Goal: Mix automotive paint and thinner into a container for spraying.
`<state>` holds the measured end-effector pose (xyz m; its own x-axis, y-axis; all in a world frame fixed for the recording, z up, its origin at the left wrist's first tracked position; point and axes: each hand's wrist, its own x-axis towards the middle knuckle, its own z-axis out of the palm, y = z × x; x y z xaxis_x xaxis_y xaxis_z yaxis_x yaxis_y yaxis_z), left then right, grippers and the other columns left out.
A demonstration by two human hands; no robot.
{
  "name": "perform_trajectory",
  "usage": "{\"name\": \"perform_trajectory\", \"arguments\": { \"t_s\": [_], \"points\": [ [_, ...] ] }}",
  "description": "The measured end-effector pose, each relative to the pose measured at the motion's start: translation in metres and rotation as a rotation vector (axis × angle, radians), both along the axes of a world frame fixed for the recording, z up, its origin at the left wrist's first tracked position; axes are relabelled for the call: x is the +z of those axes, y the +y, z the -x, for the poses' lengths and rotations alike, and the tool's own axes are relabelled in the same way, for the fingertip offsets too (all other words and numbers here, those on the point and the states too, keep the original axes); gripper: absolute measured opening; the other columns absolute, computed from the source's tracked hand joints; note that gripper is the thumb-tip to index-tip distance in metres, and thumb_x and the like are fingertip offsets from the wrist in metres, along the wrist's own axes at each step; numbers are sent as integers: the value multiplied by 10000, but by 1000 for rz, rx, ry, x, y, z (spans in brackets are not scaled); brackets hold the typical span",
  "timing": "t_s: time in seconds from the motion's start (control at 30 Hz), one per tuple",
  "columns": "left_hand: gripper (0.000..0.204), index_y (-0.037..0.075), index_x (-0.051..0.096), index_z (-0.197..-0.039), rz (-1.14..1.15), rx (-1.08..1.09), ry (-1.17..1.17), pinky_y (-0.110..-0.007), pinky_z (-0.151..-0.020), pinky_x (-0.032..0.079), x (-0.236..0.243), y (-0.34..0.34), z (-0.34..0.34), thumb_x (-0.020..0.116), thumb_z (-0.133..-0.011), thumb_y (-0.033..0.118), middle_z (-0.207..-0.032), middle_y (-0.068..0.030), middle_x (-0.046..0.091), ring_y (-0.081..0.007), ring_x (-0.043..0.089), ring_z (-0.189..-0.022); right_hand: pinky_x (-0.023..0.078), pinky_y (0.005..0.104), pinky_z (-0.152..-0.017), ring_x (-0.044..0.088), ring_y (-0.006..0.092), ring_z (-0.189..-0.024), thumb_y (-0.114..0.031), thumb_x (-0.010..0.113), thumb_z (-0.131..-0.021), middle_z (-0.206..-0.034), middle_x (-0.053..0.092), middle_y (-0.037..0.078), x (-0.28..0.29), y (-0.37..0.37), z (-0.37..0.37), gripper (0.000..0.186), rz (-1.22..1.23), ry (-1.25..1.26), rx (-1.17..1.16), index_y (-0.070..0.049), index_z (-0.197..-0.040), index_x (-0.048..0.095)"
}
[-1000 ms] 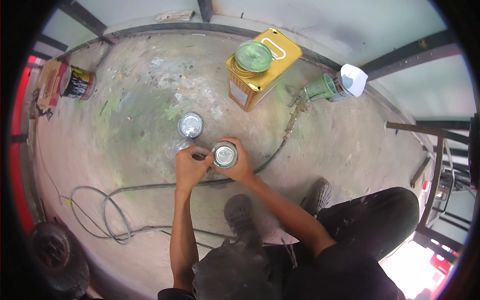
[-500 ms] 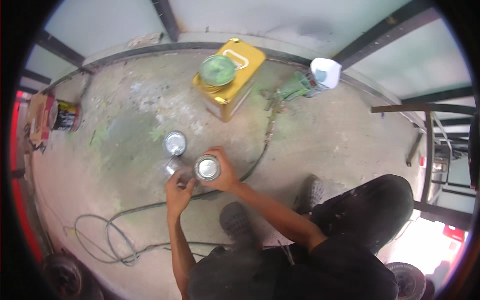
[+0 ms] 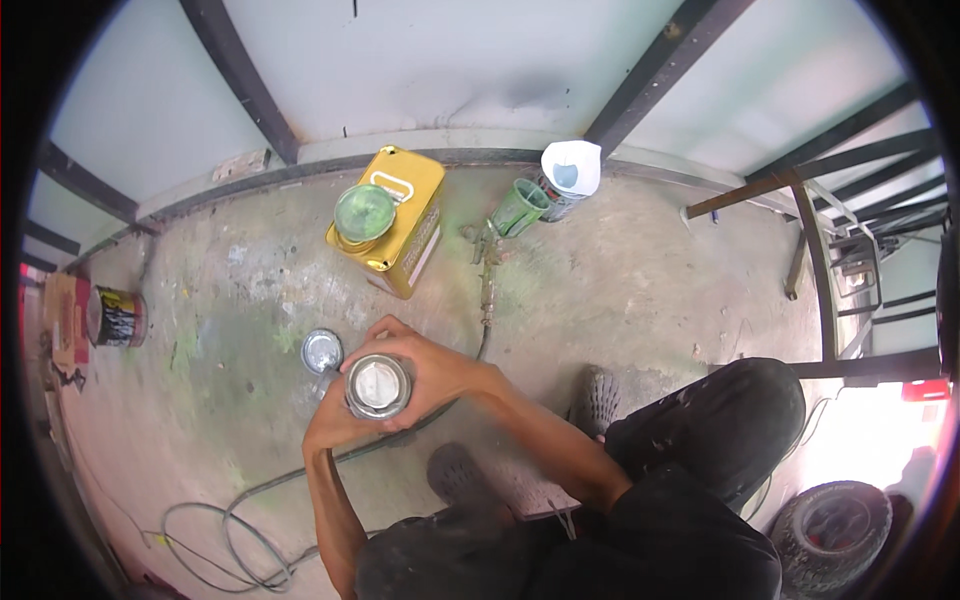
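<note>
A round metal can (image 3: pixel 379 387) with a pale top is held up over the floor in front of me. My right hand (image 3: pixel 425 365) wraps its right and far side, fingers curved round it. Against its left and near side lies my left hand (image 3: pixel 340 418), closed on the same can, with most of its fingers hidden. Just beyond that hand, a second round metal can (image 3: pixel 322 351) stands on the floor. A shiny metal piece (image 3: pixel 328 381) shows partly between it and my left hand; I cannot tell its kind.
Ahead stands a yellow rectangular tin (image 3: pixel 418 240) with a greenish round container (image 3: pixel 365 212) on top. Right of it are a spray gun with green cup (image 3: pixel 520 208) and a white-topped container (image 3: pixel 571 170). A hose (image 3: pixel 240 505) loops across the floor. A paint can (image 3: pixel 115 317) stands left.
My left hand has moved from beside the shiny metal piece onto the can in my right hand. That can has come nearer to me. The view has shifted.
</note>
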<state>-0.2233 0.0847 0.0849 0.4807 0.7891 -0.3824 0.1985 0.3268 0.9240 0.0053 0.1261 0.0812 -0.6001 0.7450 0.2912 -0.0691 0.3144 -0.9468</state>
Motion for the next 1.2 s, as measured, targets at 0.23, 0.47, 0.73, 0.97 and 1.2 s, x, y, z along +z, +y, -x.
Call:
{"name": "perform_trajectory", "arguments": {
  "t_s": [0.23, 0.47, 0.73, 0.97, 1.2],
  "points": [
    [1076, 31, 536, -1445, -160, -322, -22, -385, -1097, 496, 24, 37, -64, 1063, -528, 228, -1374, -73, 641, -202, 596, -1289, 358, 406, -1159, 459, 259, -1361, -246, 1003, -569, -1416, 622, 78, 55, 26, -77, 992, 131, 6, 315, -85, -1464, 608],
    [864, 30, 607, -1304, -264, -97, -161, -363, -1003, 533, 31, 54, -92, 1050, -590, 235, -1170, -59, 716, -177, 679, -1093, 534, 370, -956, 664, 215, -1077, -476, 949, -749, -1370, 616, 132, -42, 67, -189, 821, 502, 172, -1112, -4, -1326, 605],
    [936, -8, 592, -1329, -246, 137, -174, -347, -1013, 522, 27, 50, -79, 1032, -626, 425, -1196, -60, 711, -165, 669, -1103, 545, 403, -948, 660, 252, -1091, -484, 1018, -602, -1327, 653, 159, -135, 117, -160, 1085, 553, -27, -1351, 12, -1429, 521],
    [859, 4, 595, -1332, -151, 109, -105, -367, -1026, 519, 46, 47, -63, 1023, -656, 315, -1197, -80, 715, -177, 676, -1107, 532, 389, -980, 665, 250, -1147, -317, 1003, -615, -1283, 696, 116, -143, 145, -154, 904, 438, 167, -1352, -60, -1379, 593],
    [796, 26, 635, -1261, -334, 22, 15, -343, -983, 535, 89, 63, -74, 1042, -613, 246, -1147, -70, 728, -152, 679, -1072, 534, 388, -945, 674, 233, -1087, -182, 968, -619, -1189, 714, 101, -136, 135, -143, 776, 323, 276, -1461, -64, -1298, 612]
  ]
}}
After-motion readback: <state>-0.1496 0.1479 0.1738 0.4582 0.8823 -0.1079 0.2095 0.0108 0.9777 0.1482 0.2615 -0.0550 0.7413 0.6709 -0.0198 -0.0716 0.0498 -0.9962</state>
